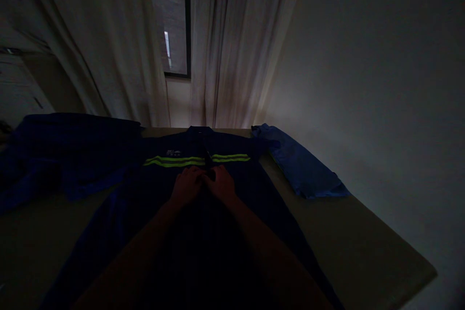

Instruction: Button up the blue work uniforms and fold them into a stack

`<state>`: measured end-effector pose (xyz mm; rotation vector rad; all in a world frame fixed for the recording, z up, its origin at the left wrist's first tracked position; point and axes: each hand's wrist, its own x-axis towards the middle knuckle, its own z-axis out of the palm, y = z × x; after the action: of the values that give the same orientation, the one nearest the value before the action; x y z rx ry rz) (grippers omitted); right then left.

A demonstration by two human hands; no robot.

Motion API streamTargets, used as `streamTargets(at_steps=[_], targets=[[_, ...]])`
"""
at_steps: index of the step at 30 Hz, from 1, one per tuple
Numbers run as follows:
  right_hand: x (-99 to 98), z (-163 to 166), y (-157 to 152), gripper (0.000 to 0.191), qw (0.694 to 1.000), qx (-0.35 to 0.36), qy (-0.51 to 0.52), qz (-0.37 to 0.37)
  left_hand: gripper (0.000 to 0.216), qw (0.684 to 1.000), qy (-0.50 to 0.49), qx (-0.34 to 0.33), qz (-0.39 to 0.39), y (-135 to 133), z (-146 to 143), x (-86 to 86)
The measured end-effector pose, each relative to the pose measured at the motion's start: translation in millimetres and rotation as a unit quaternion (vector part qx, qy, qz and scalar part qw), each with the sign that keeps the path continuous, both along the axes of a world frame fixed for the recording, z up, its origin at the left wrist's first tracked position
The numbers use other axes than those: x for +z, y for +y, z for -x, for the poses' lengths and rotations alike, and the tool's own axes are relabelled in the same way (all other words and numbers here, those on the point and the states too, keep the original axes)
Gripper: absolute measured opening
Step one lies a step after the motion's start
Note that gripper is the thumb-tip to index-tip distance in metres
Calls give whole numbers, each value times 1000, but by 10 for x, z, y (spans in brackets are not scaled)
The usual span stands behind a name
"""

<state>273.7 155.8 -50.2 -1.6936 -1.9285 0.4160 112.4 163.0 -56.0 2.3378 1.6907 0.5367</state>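
A dark blue work jacket (pixel 232 193) with yellow-green stripes across the chest lies spread out, collar away from me. Over its front opening, just under the stripes, my left hand (pixel 188 185) and my right hand (pixel 223 184) almost meet. Both have curled fingers, closed on the jacket's front edges. The dimness hides the fingertips and whatever fastener sits between them. White lettering (pixel 173 153) shows on the chest, left of the opening.
A bed-like tan surface (pixel 327 242) carries everything. Dark blue garments (pixel 72 150) are heaped at left; a folded lighter blue garment (pixel 305 164) lies at right along the pale wall (pixel 363 82). Curtains (pixel 236 48) and a window (pixel 174 19) stand behind.
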Motion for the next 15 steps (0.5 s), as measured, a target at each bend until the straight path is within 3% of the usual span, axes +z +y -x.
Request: streamTargets(at_steps=[6, 11, 15], targets=[[-3, 1, 56, 25, 1000, -9, 19, 12, 41, 999, 32, 8, 2, -19, -51, 38], [-60, -68, 155, 28, 992, -44, 116, 5, 35, 1000, 13, 15, 0, -13, -45, 39], [-60, -83, 156, 27, 991, -40, 128, 2, 29, 999, -30, 19, -5, 8, -28, 50]])
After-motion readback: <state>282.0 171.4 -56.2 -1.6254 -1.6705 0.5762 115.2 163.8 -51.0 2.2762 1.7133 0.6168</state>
